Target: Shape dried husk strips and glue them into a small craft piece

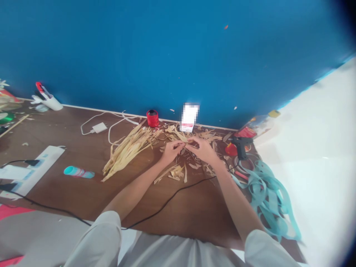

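My left hand (171, 151) and my right hand (202, 149) meet over the scraps near the back of the table. Both are closed in a pinch, fingertips nearly touching, on a thin piece of dried corn husk (182, 136). Much of that piece is hidden behind the fingers. Left of my hands lies a long bundle of pale yellow corn husks (130, 150). Torn husk scraps (176, 172) are scattered below and around both hands.
A red roll (152, 118) and a blurred white upright object (189, 116) stand by the blue wall. At right are a black glue gun (241, 146) and tangled teal ribbon (268, 193). A black cable (172, 196) crosses the table. Leftward lie a blue tube (79, 172) and a power strip (41, 167).
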`<state>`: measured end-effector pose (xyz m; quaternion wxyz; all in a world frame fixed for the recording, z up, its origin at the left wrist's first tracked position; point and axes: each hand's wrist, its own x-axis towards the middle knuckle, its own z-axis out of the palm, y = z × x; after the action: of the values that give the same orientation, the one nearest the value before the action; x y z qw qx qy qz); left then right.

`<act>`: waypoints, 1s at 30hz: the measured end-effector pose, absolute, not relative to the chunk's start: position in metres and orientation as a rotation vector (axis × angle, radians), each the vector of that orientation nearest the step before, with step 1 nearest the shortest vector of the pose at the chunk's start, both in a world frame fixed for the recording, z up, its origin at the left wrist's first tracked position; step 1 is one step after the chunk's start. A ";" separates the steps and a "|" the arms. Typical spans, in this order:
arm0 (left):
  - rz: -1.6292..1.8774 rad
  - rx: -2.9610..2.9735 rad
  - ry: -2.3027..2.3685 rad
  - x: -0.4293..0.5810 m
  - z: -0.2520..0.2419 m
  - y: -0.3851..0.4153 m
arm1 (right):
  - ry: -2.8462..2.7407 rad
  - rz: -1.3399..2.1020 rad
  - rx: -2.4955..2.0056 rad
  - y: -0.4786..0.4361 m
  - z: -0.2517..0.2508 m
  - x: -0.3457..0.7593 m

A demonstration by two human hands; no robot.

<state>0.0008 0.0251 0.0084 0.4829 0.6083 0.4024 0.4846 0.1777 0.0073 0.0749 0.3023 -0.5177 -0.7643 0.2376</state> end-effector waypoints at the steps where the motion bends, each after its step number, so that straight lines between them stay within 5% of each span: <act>1: 1.179 1.485 0.978 0.001 0.008 0.025 | -2.023 0.633 -1.365 0.007 0.075 0.178; 16: 1.183 1.484 0.963 0.000 0.009 0.025 | -1.921 0.676 -1.305 0.008 0.071 0.179; 30: 1.186 1.486 0.973 0.000 0.008 0.026 | -2.167 0.270 -1.216 0.010 0.060 0.185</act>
<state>0.0004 0.0258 0.0078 0.4819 0.6095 0.3994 0.4866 0.1847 0.0095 0.0604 0.3155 -0.4617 -0.8227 0.1024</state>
